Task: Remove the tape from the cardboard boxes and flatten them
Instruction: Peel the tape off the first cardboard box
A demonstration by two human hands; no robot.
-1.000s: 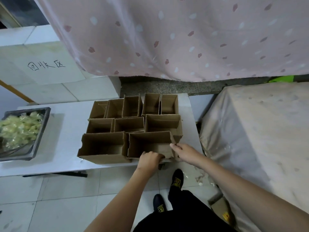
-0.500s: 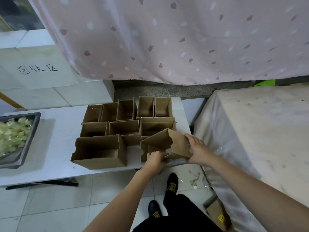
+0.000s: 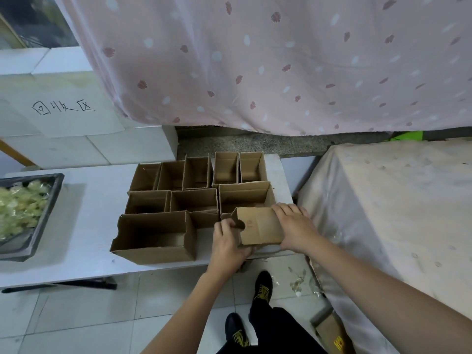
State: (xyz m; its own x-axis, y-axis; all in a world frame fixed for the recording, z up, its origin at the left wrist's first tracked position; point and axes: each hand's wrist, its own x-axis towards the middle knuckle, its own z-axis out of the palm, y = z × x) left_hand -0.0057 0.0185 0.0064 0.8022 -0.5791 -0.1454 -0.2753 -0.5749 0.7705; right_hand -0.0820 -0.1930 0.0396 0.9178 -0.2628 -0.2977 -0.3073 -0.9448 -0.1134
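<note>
Both hands grip tipped box (image 3: 259, 226) at table's near right edge: left hand (image 3: 227, 245) curled on its notched left end, right hand (image 3: 293, 229) wrapped over right end. White table (image 3: 84, 200) over tiled floor (image 3: 76, 315). Beyond, open boxes (image 3: 194, 190) in rows; tray (image 3: 38, 218) cut off left. Tape not discernible. Pink curtain (image 3: 255, 60) behind.

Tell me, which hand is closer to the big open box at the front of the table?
Left. The left hand grips the small box just right of the big open box; the right hand holds the small box's far side.
</note>
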